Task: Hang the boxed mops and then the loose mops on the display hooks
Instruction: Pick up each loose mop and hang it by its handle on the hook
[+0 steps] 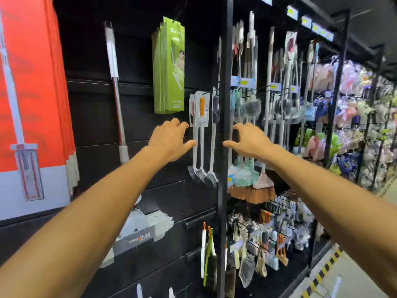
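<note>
Several red-and-white boxed mops (32, 100) hang at the far left of the black slat wall. A loose mop with a white and silver pole (117, 91) hangs beside them, its flat head (139, 231) low on the wall. Green boxed mops (169, 65) hang on a hook higher up, in the middle. My left hand (171, 140) reaches forward below the green boxes, fingers spread and loosely curved, holding nothing. My right hand (250, 140) is stretched out the same way in front of the black upright post (224, 147), empty.
White long-handled brushes (200, 136) hang just beyond and between my hands. Right of the post hang brooms (253, 186), dustpans and small cleaning tools on hooks. Further right stand shelves of packaged goods. A floor with yellow-black tape (322, 274) runs along the lower right.
</note>
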